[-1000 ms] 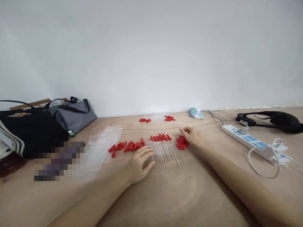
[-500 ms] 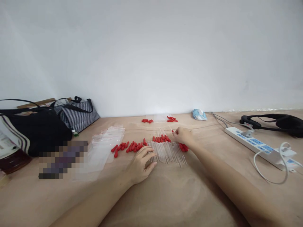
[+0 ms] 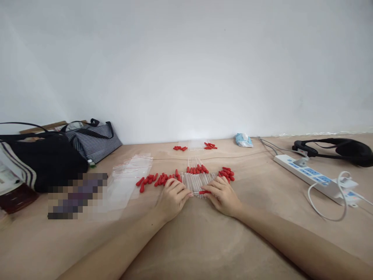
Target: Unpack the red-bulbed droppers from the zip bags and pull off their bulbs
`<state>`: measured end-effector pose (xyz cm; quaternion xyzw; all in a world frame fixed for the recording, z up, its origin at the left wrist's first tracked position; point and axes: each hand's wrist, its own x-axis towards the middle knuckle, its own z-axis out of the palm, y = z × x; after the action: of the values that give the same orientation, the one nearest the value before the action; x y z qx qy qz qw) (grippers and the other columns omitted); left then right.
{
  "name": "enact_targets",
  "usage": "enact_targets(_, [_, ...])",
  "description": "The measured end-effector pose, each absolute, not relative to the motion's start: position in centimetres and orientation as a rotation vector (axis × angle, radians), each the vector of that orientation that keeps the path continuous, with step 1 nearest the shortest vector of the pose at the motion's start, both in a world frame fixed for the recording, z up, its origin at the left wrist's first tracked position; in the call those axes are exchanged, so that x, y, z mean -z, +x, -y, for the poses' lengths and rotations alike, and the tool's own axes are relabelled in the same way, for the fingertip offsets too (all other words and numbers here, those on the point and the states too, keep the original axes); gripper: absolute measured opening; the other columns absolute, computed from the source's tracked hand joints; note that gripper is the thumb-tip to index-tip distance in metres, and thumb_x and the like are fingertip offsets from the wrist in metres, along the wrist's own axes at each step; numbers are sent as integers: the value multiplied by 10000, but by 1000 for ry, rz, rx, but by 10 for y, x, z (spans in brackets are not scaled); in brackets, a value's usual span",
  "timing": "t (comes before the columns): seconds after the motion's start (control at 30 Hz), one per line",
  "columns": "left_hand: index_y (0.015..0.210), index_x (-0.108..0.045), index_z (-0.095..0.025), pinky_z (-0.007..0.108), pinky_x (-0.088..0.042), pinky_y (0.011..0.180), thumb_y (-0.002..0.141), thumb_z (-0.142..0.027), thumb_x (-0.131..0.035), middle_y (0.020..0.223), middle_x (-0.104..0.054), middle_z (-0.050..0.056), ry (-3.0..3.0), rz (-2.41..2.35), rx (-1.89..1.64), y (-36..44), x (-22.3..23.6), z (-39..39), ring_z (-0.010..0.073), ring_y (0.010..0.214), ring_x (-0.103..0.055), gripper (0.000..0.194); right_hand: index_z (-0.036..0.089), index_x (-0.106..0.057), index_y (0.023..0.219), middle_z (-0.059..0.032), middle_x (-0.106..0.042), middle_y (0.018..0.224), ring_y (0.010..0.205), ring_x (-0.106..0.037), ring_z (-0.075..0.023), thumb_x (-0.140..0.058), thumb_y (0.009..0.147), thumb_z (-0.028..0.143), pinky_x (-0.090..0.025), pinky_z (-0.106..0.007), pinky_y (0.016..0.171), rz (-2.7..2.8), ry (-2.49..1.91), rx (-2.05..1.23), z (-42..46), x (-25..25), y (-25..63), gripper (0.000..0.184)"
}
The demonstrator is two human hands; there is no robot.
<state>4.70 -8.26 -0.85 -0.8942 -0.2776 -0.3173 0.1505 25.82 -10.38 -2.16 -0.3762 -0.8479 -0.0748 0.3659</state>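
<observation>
My left hand (image 3: pixel 172 199) pinches the end of a thin clear tube (image 3: pixel 196 193) between thumb and finger. At the tube's right end is a red rubber bulb (image 3: pixel 204 192), with the fingers of my right hand (image 3: pixel 225 197) closed on it. Tube and bulb lie in one line, like a dropper. Just behind them is a row of clear tubes (image 3: pixel 198 180), partly covered by my hands. Beyond that row, several droppers (image 3: pixel 198 169) lie with red bulbs towards me. Loose red bulbs (image 3: pixel 162 179) sit beside my left hand, and more red bulbs (image 3: pixel 227 172) behind my right.
Clear zip bags (image 3: pixel 128 177) lie on the left, near a black bag (image 3: pixel 58 161) and a striped bag (image 3: pixel 96 142). More bulbs and tubes are by the wall. At right are a power strip (image 3: pixel 309 175) with cables, a blue-white packet (image 3: pixel 244 140) and a black headset (image 3: pixel 335 149).
My right hand has come back from the far droppers, towards me and left, to meet my left hand. My left fingers have closed on a clear tube, now in line with a red bulb.
</observation>
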Motion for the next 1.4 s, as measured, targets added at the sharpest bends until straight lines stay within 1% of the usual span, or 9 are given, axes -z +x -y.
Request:
enact_targets(0.17, [705,-543,-157,293,-377,615,896,-237,-325,689,-555,30,-2609,845,839,45,9,86,135,609,-469,301,208,-624,790,-20,-569,658,695,-414,-153,-465,826,244,-228,-324,670,2214,-1012,227,106,19,260,167])
enact_targets(0.33, [734,-515,-152,245,-398,565,911,-237,-268,712,-523,34,-2674,837,844,47,9,90,125,603,-482,316,200,-608,768,-13,-555,650,679,-414,-148,-463,806,244,-227,-324,674,2216,-987,241,108,18,259,157])
enact_targets(0.6, [733,-497,-165,228,-432,599,898,-221,-310,715,-486,13,-2566,991,1008,28,9,88,114,618,-503,255,186,-594,766,-32,-582,702,718,-496,-157,-440,797,244,-294,-311,669,1981,-1142,180,101,21,284,167])
enact_targets(0.7, [885,-523,-162,240,-449,697,885,-181,-327,811,-497,35,-2530,1044,1125,25,8,89,125,735,-532,196,194,-598,861,-62,-592,804,746,-524,-165,-403,825,317,-368,-302,660,1732,-1218,18,85,22,300,234])
enact_targets(0.83, [1041,-509,-167,247,-463,730,861,-128,-325,852,-488,51,-2569,1022,1188,43,6,85,130,783,-529,260,185,-618,936,-67,-546,826,716,-521,-157,-422,790,359,-432,-291,636,1500,-1267,-129,59,26,315,299])
enact_targets(0.97, [955,-519,-167,275,-472,718,850,-123,-343,815,-531,42,-2532,1020,1234,71,3,73,142,762,-544,210,144,-592,983,-50,-560,757,615,-517,-143,-452,747,390,-438,-281,565,1355,-1390,-300,47,32,331,368])
enact_targets(1.07, [887,-515,-158,280,-479,676,833,-105,-343,771,-554,39,-2554,952,1147,91,3,66,152,721,-553,188,137,-595,885,-51,-591,723,591,-508,-144,-523,693,436,-416,-264,520,1299,-1461,-326,47,31,340,363])
enact_targets(1.2, [847,-522,-147,276,-479,642,792,-77,-363,747,-562,47,-2597,886,982,108,7,65,162,695,-560,182,182,-623,767,-48,-637,767,683,-532,-170,-538,685,461,-413,-289,610,1428,-1504,-269,49,25,340,303])
enact_targets(1.4, [850,-536,-146,279,-482,626,787,-145,-427,758,-587,50,-2748,881,879,113,12,72,170,691,-574,126,241,-657,745,-21,-665,759,768,-548,-202,-507,721,472,-345,-387,776,1615,-1621,-86,44,23,328,276])
